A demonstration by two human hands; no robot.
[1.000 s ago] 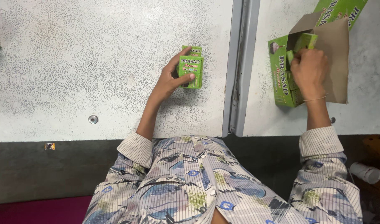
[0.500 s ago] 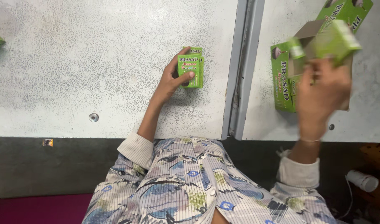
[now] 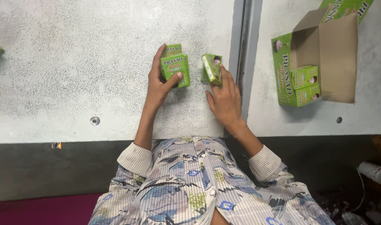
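Nearest to the camera, a striped shirt (image 3: pixel 190 187) with coloured patches, both sleeves rolled to light cuffs. Beyond it, the dark front edge of the desk (image 3: pixel 53 91), then its pale speckled top.

Left forearm bare, stretched forward and a little to the right over the desk. Left hand (image 3: pixel 159 83) half closed around a small green box (image 3: pixel 176 68): thumb pressed across the box front, fingers up along its left side. Box upright on the desk, with a second green box (image 3: pixel 171 49) of the same kind just behind it, touching or nearly touching; cannot tell which.

Right forearm bare too, angled forward and to the left, thin bracelet (image 3: pixel 240 132) at the wrist. Right hand (image 3: pixel 224 98) mostly flat, palm down on the desk, fingers spread only a little. Fingertips on a third green box (image 3: pixel 212 68), tilted, its near end under the fingers. This box just beside the left pair, a small gap between.

Further right, past a metal seam (image 3: pixel 244 62) in the desk, an open green carton (image 3: pixel 323 62) on its side with brown flaps spread. Inside it, two small green boxes (image 3: pixel 305 85) stacked at the near end. Well apart from both hands.
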